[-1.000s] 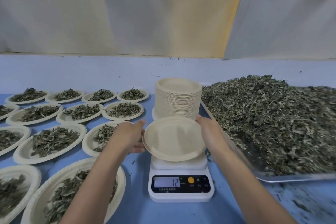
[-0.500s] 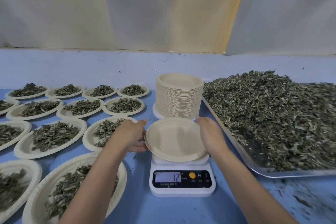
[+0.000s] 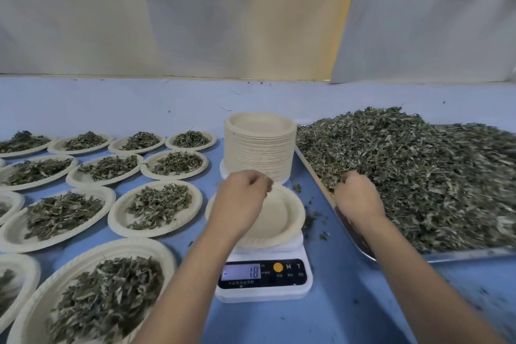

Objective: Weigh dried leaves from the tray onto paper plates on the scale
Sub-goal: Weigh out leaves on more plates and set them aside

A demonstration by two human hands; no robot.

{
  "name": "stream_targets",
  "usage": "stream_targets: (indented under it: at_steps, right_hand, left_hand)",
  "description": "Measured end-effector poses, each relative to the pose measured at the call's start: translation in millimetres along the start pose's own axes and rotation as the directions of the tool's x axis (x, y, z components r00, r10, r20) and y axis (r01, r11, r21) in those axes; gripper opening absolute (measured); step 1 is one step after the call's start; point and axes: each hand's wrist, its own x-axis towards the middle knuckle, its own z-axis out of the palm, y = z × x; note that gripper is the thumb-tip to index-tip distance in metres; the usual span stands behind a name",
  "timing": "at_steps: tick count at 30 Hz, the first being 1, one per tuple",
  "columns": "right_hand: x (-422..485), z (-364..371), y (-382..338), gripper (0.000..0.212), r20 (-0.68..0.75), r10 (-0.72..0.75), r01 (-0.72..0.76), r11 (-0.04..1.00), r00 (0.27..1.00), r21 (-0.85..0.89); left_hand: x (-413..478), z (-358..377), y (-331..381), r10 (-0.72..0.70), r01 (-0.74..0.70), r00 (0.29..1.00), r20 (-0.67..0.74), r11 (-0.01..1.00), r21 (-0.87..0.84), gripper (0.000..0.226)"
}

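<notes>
An empty paper plate point(image 3: 284, 215) lies on the white scale point(image 3: 265, 292), whose display reads 18. My left hand point(image 3: 241, 200) hovers over the plate's left half with fingers loosely curled, holding nothing. My right hand point(image 3: 360, 195) is at the left edge of the metal tray point(image 3: 446, 255), its fingers curled down into the heap of dried leaves point(image 3: 418, 176); the fingertips are buried in the leaves.
A tall stack of paper plates point(image 3: 259, 148) stands just behind the scale. Several plates filled with leaves point(image 3: 156, 207) cover the blue table point(image 3: 349, 301) to the left. Leaf crumbs lie between scale and tray. A pale wall rises behind.
Both hands let go of the plate on the scale. The right hand moved right into the tray's leaves, the left rose over the plate. The display went from 12 to 18.
</notes>
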Motion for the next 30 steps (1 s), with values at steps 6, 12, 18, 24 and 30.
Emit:
stream_targets:
  at_steps: [6, 12, 18, 24, 30]
  right_hand:
    - [20.0, -0.8, 42.2, 0.066, 0.106, 0.357, -0.290, 0.872, 0.928, -0.395]
    - [34.0, 12.7, 39.3, 0.057, 0.115, 0.368, -0.311, 0.887, 0.923, -0.342]
    - [41.2, 26.8, 23.6, 0.040, 0.219, -0.071, 0.117, 0.971, 0.973, -0.207]
    - [44.1, 24.3, 32.4, 0.040, -0.060, -0.237, 0.204, 0.922, 0.970, -0.330]
    - [48.7, 33.0, 37.6, 0.053, 0.226, -0.088, 0.181, 0.884, 0.970, -0.431]
  left_hand:
    - [-4.0, 48.5, 25.1, 0.179, -0.186, 0.973, 0.148, 0.982, 0.037, 0.026]
    - [-4.6, 59.9, 33.1, 0.205, -0.206, 0.967, 0.152, 0.979, -0.007, 0.022]
    - [-4.3, 54.2, 34.0, 0.233, -0.227, 0.963, 0.135, 0.972, -0.055, 0.024]
    - [-0.5, 42.4, 30.9, 0.242, -0.232, 0.965, 0.097, 0.967, -0.107, 0.026]
    - [1.9, 32.3, 23.2, 0.205, -0.196, 0.977, 0.057, 0.970, -0.143, 0.027]
